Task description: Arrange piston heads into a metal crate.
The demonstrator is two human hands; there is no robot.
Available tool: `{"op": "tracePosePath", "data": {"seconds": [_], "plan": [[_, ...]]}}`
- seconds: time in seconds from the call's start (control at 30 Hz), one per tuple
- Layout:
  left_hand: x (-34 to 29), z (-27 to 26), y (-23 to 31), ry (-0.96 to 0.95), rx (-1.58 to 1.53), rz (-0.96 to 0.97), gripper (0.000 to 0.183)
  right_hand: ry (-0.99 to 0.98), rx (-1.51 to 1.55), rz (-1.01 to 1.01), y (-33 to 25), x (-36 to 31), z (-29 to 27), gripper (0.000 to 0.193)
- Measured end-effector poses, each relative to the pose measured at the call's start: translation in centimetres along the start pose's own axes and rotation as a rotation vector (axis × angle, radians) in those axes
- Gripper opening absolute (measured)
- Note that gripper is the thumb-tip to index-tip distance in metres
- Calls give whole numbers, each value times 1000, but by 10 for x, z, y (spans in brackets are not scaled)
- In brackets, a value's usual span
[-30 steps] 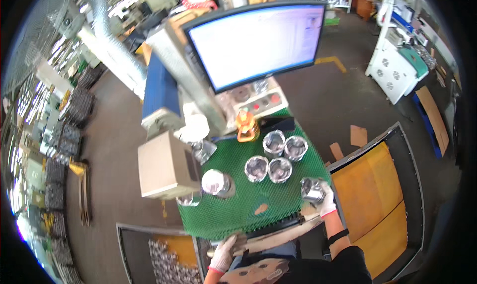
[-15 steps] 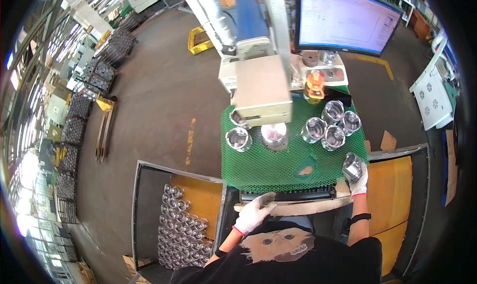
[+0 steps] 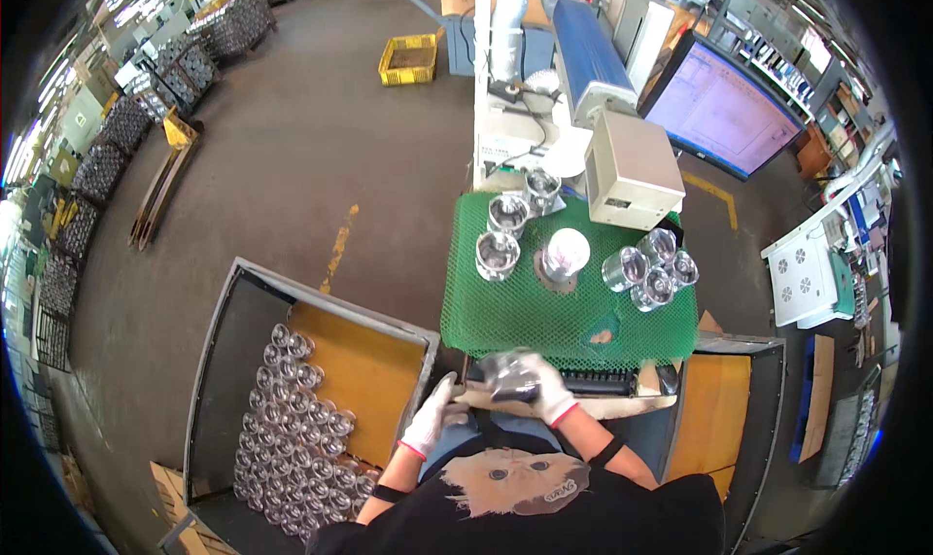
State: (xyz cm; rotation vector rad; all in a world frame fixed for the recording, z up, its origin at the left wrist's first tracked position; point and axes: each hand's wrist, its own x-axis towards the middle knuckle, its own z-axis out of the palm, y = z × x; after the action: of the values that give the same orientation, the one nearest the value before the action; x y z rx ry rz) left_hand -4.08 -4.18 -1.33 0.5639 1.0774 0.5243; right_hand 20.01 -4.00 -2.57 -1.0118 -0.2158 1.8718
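A shiny metal piston [image 3: 507,374], blurred by motion, is gripped in my gloved right hand [image 3: 551,392] above the near edge of the bench. To its left, my gloved left hand [image 3: 432,421] holds nothing; its fingers are apart, close to the piston but not touching it. On the green mesh mat [image 3: 505,327], another piston [image 3: 566,257] stands brightly lit on a round base. Three pistons stand left of it, the nearest one [image 3: 498,255] at the front. On the right several more cluster together, among them a front piston [image 3: 653,289].
A boxy machine head [image 3: 634,169] overhangs the mat, with a monitor [image 3: 721,106] at its right. Left of the bench, a bin [image 3: 384,336] contains many pistons on an orange-brown sheet. A second bin [image 3: 714,409] stands at the right.
My right hand has carried the piston left from the mat's right edge toward my left hand. My left hand has shifted left. The view has turned left.
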Motion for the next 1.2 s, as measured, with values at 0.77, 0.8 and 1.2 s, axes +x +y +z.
{"op": "tracePosePath", "data": {"seconds": [0.77, 0.8, 1.2], "plan": [[-18, -6, 65, -460, -1033, 104, 93, 70, -571, -136, -8, -44, 42, 39], [-16, -4, 62, -384, -1092, 90, 91, 57, -572, -86, -12, -47, 49, 41], [19, 29, 50, -221, -613, -9, 60, -224, -1442, -445, -75, -36, 123, 93]]}}
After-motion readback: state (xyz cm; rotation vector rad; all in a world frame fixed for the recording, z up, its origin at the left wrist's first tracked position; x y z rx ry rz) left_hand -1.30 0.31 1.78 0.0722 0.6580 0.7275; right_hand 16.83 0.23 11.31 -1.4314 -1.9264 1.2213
